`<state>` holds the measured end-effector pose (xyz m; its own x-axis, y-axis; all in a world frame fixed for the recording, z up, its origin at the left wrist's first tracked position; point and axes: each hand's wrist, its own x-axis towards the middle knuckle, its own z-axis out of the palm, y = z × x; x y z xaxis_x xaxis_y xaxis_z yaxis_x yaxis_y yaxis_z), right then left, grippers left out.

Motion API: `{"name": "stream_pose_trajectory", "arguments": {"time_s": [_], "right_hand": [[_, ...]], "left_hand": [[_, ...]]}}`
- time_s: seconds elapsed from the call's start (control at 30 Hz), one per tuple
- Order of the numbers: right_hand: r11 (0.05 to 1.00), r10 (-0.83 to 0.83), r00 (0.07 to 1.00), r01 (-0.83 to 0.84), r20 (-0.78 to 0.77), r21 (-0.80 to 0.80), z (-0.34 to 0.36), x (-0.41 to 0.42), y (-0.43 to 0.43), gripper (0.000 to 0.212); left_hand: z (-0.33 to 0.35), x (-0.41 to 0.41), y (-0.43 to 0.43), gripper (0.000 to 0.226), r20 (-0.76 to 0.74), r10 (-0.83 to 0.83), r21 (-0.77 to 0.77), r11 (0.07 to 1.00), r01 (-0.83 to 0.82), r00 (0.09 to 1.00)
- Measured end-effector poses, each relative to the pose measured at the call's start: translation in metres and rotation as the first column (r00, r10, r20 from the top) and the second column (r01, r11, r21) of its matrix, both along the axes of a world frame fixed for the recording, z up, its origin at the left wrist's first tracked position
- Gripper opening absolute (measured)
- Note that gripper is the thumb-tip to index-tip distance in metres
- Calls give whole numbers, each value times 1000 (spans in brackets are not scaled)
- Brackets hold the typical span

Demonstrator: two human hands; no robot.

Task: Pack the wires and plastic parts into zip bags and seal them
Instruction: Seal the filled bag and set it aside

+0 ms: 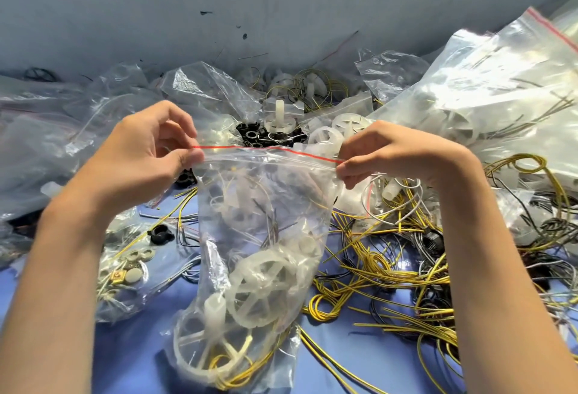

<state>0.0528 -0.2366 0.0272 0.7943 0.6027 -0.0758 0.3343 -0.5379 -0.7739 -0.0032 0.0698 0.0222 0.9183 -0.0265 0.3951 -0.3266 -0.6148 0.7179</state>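
Bag (pixel 259 237) shut yet, or not?

Can't say it's shut. The person holds it up over the middle of the bench (pixel 359 362), its bottom sagging toward the near edge. The left hand (pixel 150 149) pinches one end of the zip strip (pixel 269 151) and the right hand (pixel 384 152) pinches the other. Both have thumb against curled fingers, and the mouth is pulled flat between them.

What's inside?

White wheels (pixel 266 287), a stubby white part or two, and yellow wires (pixel 237 375) coiled at the bottom. Loaded enough, I'd say. Filling looks done for this one, so sealing is the step in hand.

What does that call for?

Running finger and thumb along the strip, end to end, pressing the tracks together. From where I stand the red line lifts away from the clear track near the middle, so I'd judge it isn't closed there. Nothing seems to poke out through the mouth, which helps.

And the rest of the job?

Plenty. Loose wires (pixel 391 268) sprawl toward the right edge. Black parts (pixel 259 135) and more wheels lie just behind the bag. Filled bags (pixel 500 87) heap at the far right corner. Many more rounds to go, I'd guess.
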Motion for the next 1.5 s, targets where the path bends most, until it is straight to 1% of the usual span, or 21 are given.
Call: {"name": "stream_pose_trajectory", "arguments": {"time_s": [0.1, 0.2, 0.3, 0.37, 0.5, 0.6, 0.7, 0.77, 0.87, 0.97, 1.07, 1.2, 1.27, 1.37, 1.5], "right_hand": [[1000, 10, 1000, -10, -2, 26, 0, 1, 0, 15], [1000, 13, 1000, -13, 6, -5, -1, 2, 2, 15], [998, 9, 1000, -7, 27, -57, -3, 2, 5, 15], [997, 2, 1000, -1, 27, -72, -3, 1, 6, 15], [997, 21, 999, -18, 33, -74, -4, 2, 8, 13], [997, 27, 998, -24, 50, -73, -4, 3, 9, 13], [997, 52, 994, -46, 97, -65, -2, 2, 8, 14], [996, 79, 990, -74, 116, -45, 0, 0, 8, 14], [997, 82, 991, -83, 101, -1, 1, 0, 10, 12], [996, 89, 992, -87, 85, -31, -3, 1, 12, 17], [993, 100, 992, -95, 78, -66, -4, 1, 13, 21], [995, 72, 993, -65, 93, -69, -4, 1, 15, 19], [995, 64, 991, -54, 121, -79, -4, 1, 16, 18], [997, 67, 987, -61, 147, -44, -3, 0, 18, 15], [996, 90, 987, -89, 136, -12, -1, -2, 18, 11]], "left_hand": [[-1, 0, -1, 48, 31, 45, 10, 999, -45, 999], [-2, 2, -3, 41, 55, 52, 0, 999, -52, 997], [-5, 3, -5, 28, -25, 22, -38, 999, -23, 999], [-7, 4, -7, 25, -72, -5, -71, 997, 0, 997], [-10, 6, -9, 26, -58, -29, -110, 994, 22, 998], [-11, 8, -11, 26, -62, -45, -97, 995, 39, 997], [-11, 6, -12, 31, -37, -50, -112, 993, 45, 998], [-9, 4, -13, 34, -7, -52, -114, 992, 51, 999], [-6, 2, -13, 34, 8, -54, -121, 991, 55, 999], [-6, 3, -15, 29, -63, -62, -149, 988, 52, 996], [-10, 4, -16, 21, -127, -96, -125, 989, 81, 987], [-11, 4, -19, 18, -84, -83, -162, 984, 69, 993], [-9, 4, -20, 21, -62, -84, -152, 986, 74, 995], [-8, 2, -21, 28, -23, -114, -138, 984, 109, 993], [-6, -1, -21, 35, 5, -108, -101, 989, 108, 994]]}}
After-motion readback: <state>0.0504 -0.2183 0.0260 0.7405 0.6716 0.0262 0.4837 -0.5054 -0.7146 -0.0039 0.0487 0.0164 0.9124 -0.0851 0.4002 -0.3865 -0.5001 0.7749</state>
